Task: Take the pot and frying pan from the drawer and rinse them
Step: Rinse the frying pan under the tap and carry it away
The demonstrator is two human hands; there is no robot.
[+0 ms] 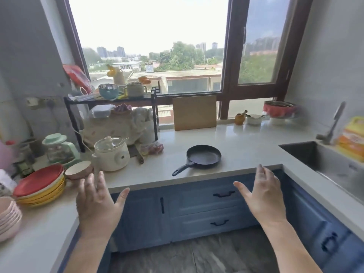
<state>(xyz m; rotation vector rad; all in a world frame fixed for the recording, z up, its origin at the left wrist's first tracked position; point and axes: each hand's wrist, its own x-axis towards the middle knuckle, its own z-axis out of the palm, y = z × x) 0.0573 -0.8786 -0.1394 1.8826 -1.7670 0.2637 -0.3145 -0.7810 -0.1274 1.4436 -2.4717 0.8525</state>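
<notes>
A small black frying pan (203,157) lies on the white counter (246,146), its handle pointing toward the front-left edge. Below the counter, two blue drawers are shut: the upper drawer (208,200) and the lower drawer (206,225), each with a dark handle. No pot from the drawers is in sight. My left hand (96,203) hovers open in front of the counter edge, fingers spread, holding nothing. My right hand (264,196) is also open and empty, raised in front of the upper drawer, just below the counter edge.
A steel sink (325,162) with a tap (334,123) sits at the right, a yellow detergent bottle (352,138) behind it. At the left are stacked plates (41,184), pink bowls (8,217), a white cooker (112,153) and a crowded rack (110,99). A wooden board (195,112) leans on the window.
</notes>
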